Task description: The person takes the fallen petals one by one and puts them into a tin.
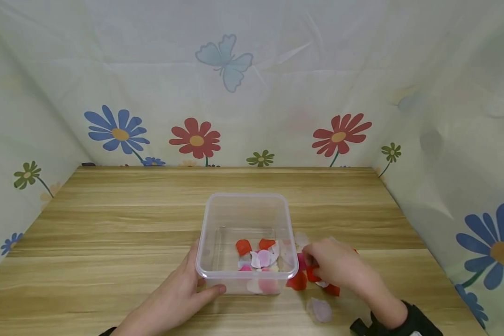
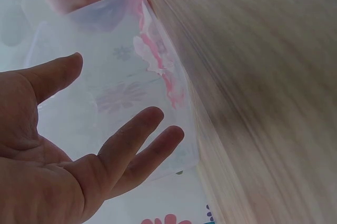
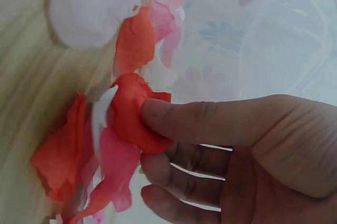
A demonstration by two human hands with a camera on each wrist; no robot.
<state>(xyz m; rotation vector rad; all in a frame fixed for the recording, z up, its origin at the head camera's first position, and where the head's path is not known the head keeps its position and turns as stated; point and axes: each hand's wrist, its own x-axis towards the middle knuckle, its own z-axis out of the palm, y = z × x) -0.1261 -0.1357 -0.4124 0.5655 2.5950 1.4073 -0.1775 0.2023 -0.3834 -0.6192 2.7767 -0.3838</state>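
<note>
petals (image 1: 297, 282) are lying on the table (image 1: 109, 224) right of the clear box (image 1: 247, 275), and the right hand (image 1: 336, 261) is pinching a red petal (image 3: 126, 103). the left hand (image 1: 185, 289), fingers spread, is resting against the box's left side. good handling is probably calling for a light pinch, since thin petals are likely clinging together.
</note>
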